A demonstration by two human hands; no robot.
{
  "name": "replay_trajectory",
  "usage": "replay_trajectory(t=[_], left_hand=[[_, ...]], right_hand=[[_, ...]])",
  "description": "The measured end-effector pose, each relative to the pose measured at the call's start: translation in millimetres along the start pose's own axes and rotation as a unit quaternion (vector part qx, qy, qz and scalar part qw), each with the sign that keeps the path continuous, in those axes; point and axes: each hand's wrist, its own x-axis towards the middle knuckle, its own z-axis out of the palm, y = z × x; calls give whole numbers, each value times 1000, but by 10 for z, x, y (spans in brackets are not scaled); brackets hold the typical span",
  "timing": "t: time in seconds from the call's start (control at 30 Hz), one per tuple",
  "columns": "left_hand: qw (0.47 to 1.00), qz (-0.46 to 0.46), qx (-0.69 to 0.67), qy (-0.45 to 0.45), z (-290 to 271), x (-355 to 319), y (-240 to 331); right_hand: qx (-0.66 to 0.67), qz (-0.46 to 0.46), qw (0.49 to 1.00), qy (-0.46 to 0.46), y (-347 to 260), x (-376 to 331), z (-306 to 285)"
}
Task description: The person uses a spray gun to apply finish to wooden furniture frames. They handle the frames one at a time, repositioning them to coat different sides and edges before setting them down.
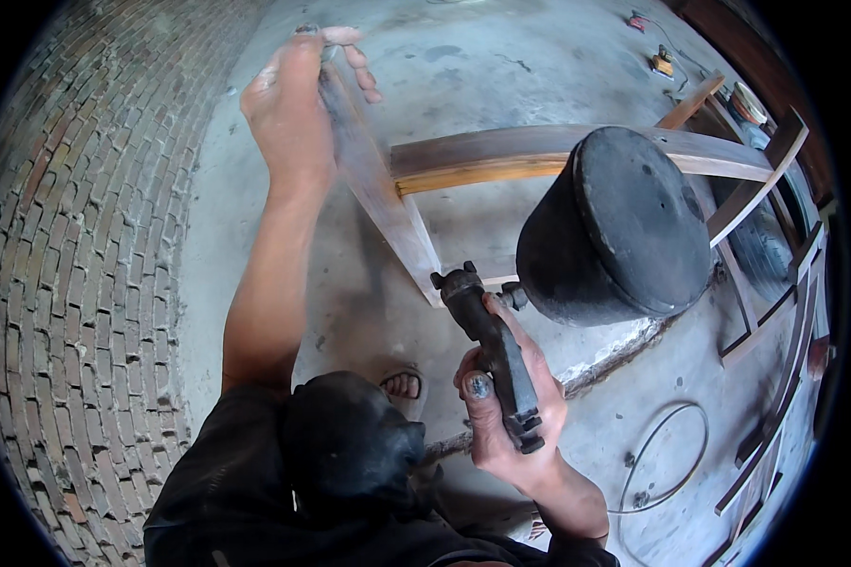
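One spray gun [494, 354], dark and grimy, sits in the person's right hand [506, 406], whose grip is closed around its handle; its nozzle end points toward the wood in front. One large black cup [615, 227] is mounted on the gun's side and rises to the right of the hand. The left hand [293, 99] reaches up and forward, its grip closed around the top of one slanting wooden leg [378, 184] of a chair frame [539, 151]. One curved rail of that frame runs off to the right from the leg, passing behind the cup. Below, one sandalled foot [403, 385] shows on the concrete floor [463, 66]. One loop of hose [667, 458] lies on the floor at lower right. Several more wooden chair frames [775, 312] stand along the right edge, too crowded to count. A brick wall [76, 265] fills the left side.
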Motion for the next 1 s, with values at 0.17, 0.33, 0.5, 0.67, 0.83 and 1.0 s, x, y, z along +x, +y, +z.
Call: replay_trajectory(t=[0.17, 0.33, 0.5, 0.67, 0.83, 1.0], left_hand=[[1000, 2, -12, 2, -14, 10, -12], [999, 7, -50, 9, -12, 27, -33], [1000, -1, -24, 6, -3, 32, -18], [1000, 4, -20, 6, -9, 42, -18], [1000, 10, 4, -3, -12, 49, -48], [1000, 1, -27, 17, -32, 64, -67]], right_hand=[[-11, 41, 999, 31, -77, -21, -73], [-20, 69, 993, 98, -154, -105, -228], [-16, 66, 991, 113, -126, -84, -172], [-4, 18, 1000, 24, -64, -66, -43], [7, 12, 1000, 0, -83, -32, 46], [19, 32, 999, 22, -65, -79, -74]])
